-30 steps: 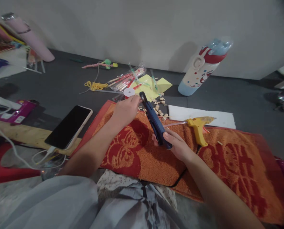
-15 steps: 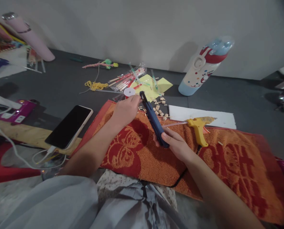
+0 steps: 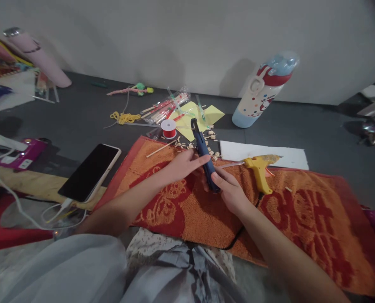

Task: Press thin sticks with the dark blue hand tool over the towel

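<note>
My R hand (image 3: 230, 191) is closed round the lower end of a dark blue tool (image 3: 201, 144), thumb on top, fingers mostly hidden behind. My L hand (image 3: 183, 163) is at the tool's mid-part, thumb laid across it; its other fingers are partly hidden, so can't tell if they're pinching it or just resting there. Tool's held up over the orange-and-red towel (image 3: 206, 229), tilted, upper end pointing twd the table's far edge. Towel covers the near edge of the table (image 3: 89, 113). A thin wooden stick (image 3: 161, 148) lies near the towel's far L corner, w/ small wooden bits (image 3: 212, 135) scattered about the towel's far edge, behind the tool. Just past that edge: red thread spool (image 3: 168, 128), upright, & yellow paper (image 3: 215, 113). On the R half of the towel, near its far edge, a yellow glue gun (image 3: 260, 168) w/ a clear stick out its back, nozzle over a white slab (image 3: 293, 156). White bottle (image 3: 253, 101) w/ a blue base stands twd the table's far edge, R of the paper. Phone (image 3: 88, 172) is L of the towel, by the table's near edge, cable (image 3: 66, 203) plugged in.
</note>
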`<act>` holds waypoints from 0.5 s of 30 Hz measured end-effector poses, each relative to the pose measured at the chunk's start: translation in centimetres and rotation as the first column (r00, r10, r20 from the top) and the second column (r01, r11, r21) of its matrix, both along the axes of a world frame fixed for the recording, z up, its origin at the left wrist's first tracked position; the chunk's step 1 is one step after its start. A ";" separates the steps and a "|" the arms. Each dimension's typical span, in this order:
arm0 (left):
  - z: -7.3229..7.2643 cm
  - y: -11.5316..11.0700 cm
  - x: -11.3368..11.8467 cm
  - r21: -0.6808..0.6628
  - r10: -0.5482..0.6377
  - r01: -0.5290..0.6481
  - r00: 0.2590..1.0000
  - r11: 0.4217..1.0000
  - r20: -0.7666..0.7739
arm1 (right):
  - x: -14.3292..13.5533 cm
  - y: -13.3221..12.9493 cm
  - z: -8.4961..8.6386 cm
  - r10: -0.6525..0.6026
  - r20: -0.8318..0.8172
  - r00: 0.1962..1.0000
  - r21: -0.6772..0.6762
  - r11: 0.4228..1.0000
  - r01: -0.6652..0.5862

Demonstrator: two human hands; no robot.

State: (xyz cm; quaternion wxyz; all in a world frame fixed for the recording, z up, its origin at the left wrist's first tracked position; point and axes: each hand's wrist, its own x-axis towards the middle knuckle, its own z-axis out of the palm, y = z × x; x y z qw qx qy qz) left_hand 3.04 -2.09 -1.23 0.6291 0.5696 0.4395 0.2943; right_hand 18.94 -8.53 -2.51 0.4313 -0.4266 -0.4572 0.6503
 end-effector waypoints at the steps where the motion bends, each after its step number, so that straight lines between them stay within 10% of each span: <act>1: -0.1 -0.3 0.4 -0.072 -0.032 0.039 0.995 0.997 0.090 | 0.0 0.0 0.0 0.003 -0.004 1.000 0.002 1.000 -0.003; 15: 0.6 -1.5 0.8 -0.256 -0.032 0.093 0.972 0.962 0.231 | -0.5 0.0 0.0 0.020 -0.027 0.999 -0.057 0.998 -0.022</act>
